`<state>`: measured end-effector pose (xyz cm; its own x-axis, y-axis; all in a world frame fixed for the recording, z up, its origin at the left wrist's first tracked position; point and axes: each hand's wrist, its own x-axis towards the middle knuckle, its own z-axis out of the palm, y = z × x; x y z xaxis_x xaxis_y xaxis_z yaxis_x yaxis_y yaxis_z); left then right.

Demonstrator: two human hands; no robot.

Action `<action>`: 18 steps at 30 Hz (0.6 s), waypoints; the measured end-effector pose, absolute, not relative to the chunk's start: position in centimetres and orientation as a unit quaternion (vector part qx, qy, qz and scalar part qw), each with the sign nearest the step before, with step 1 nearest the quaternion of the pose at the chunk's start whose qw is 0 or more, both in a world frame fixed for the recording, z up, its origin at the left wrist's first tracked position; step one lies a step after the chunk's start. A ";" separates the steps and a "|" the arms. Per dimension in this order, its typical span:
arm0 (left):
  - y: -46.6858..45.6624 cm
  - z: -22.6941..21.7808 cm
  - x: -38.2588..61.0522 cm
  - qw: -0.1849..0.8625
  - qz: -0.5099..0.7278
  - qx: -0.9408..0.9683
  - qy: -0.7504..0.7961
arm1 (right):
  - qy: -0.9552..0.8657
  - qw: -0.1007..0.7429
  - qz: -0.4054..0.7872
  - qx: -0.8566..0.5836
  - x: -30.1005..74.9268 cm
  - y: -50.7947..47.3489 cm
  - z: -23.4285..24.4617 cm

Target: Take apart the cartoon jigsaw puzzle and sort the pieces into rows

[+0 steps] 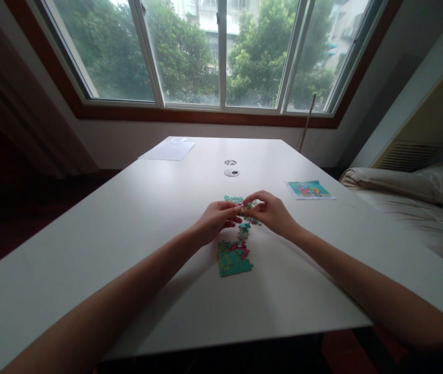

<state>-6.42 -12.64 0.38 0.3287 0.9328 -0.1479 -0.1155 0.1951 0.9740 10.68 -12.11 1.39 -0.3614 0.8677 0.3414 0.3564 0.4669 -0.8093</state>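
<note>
My left hand (220, 218) and my right hand (270, 212) meet over the middle of the white table. Between their pinched fingertips is a small cluster of jigsaw puzzle pieces (242, 208), partly covered by the fingers. Behind and under the hands lie loose jigsaw pieces (233, 199), teal and mixed in colour. A small joined strip of teal and pale pieces (244, 231) rests just below the hands. Closer to me is a partly assembled puzzle section (234, 259), mostly green with pink along its upper right.
A colourful picture sheet (310, 189) lies at the table's right side. White paper (169, 149) is at the far left corner. Two round silver discs (231, 172) sit in the table (128, 218) beyond my hands. A cushioned seat (393, 192) stands at the right.
</note>
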 end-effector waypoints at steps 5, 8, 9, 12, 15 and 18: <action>-12.6 0.4 -6.7 0.669 0.390 0.495 0.394 | -0.753 0.384 0.336 -0.415 10.9 -11.6 0.9; -12.6 0.3 -6.8 0.657 0.395 0.514 0.385 | -0.719 0.402 0.379 -0.421 10.8 -11.4 0.8; -12.7 0.3 -6.8 0.649 0.399 0.524 0.381 | -0.698 0.407 0.411 -0.423 10.7 -11.5 0.8; -12.7 0.2 -6.7 0.626 0.412 0.543 0.378 | -0.621 0.409 0.524 -0.414 10.4 -11.6 0.8; -12.6 0.2 -6.5 0.597 0.422 0.559 0.392 | -0.575 0.404 0.584 -0.406 10.3 -11.5 0.8; -12.2 0.0 -6.7 0.533 0.418 0.601 0.423 | -0.590 0.415 0.545 -0.427 10.8 -11.0 0.5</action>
<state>-6.73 -12.17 0.01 0.2920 0.9550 0.0523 0.0624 -0.0736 0.9953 10.81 -10.97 0.55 -0.2911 0.9564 0.0244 0.0510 0.0410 -0.9979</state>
